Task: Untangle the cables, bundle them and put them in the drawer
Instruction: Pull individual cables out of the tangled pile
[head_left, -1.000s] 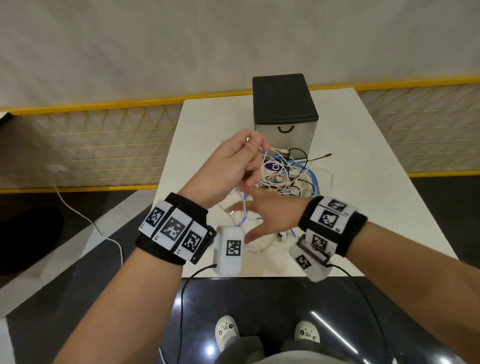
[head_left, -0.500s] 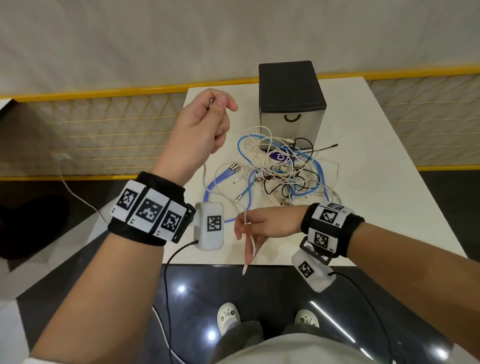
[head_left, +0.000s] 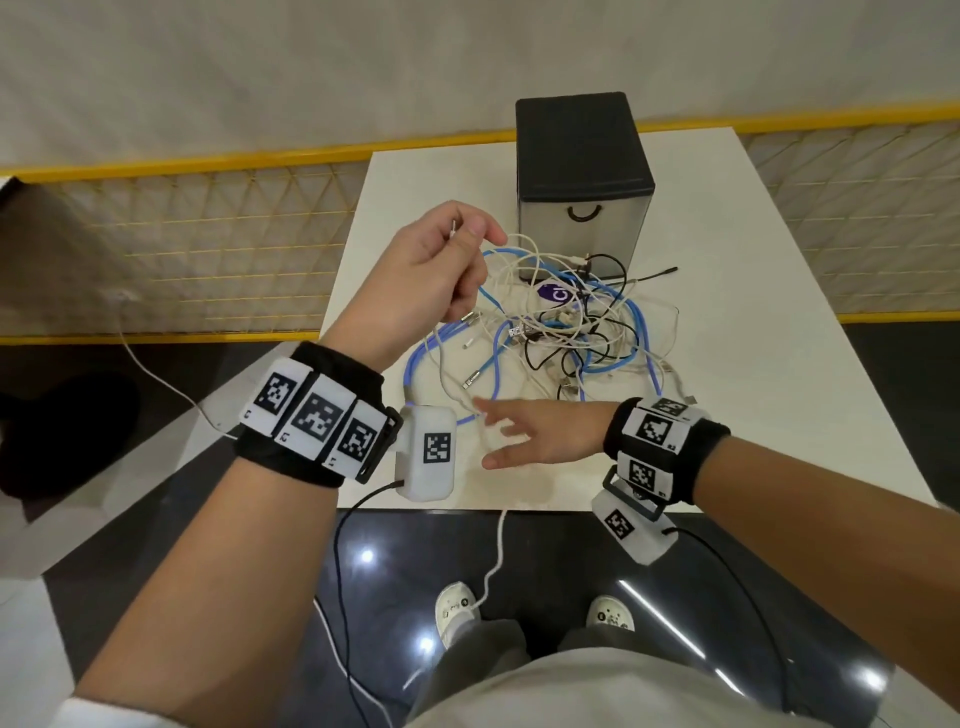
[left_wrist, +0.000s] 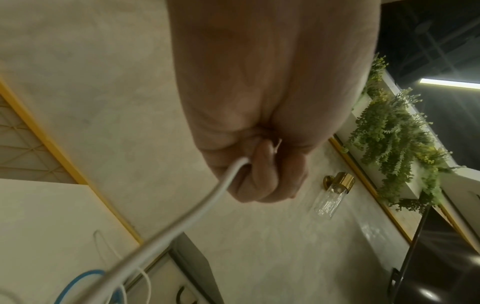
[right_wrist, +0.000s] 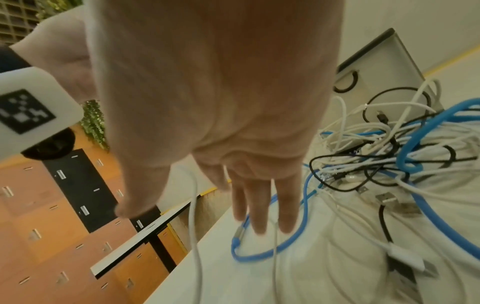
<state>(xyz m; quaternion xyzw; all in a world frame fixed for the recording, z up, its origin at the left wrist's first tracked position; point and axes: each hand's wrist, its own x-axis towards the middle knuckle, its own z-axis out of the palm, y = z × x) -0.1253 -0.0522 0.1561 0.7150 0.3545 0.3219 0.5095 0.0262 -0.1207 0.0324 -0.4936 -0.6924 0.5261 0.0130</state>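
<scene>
A tangle of white, blue and black cables (head_left: 566, 332) (right_wrist: 389, 154) lies on the white table (head_left: 779, 312), in front of a small black drawer unit (head_left: 582, 156) (right_wrist: 376, 61) whose drawer is closed. My left hand (head_left: 467, 234) (left_wrist: 262, 164) is raised over the left side of the tangle and grips one end of a white cable (left_wrist: 182, 222) in its fist. That white cable (head_left: 500, 545) (right_wrist: 194, 226) hangs over the table's front edge. My right hand (head_left: 498, 431) (right_wrist: 259, 205) hovers low near that edge with fingers spread and straight, holding nothing.
The table's front edge (head_left: 519, 506) is just below my right hand, with dark glossy floor and my shoes (head_left: 457, 613) beneath. A yellow-framed mesh railing (head_left: 208, 249) runs behind and beside the table. A loose blue cable loop (right_wrist: 259, 253) lies under my right fingers.
My right hand has let go of the white cable and spread its fingers. The cable's loose end now hangs further below the table edge. My left hand moved right, toward the tangle.
</scene>
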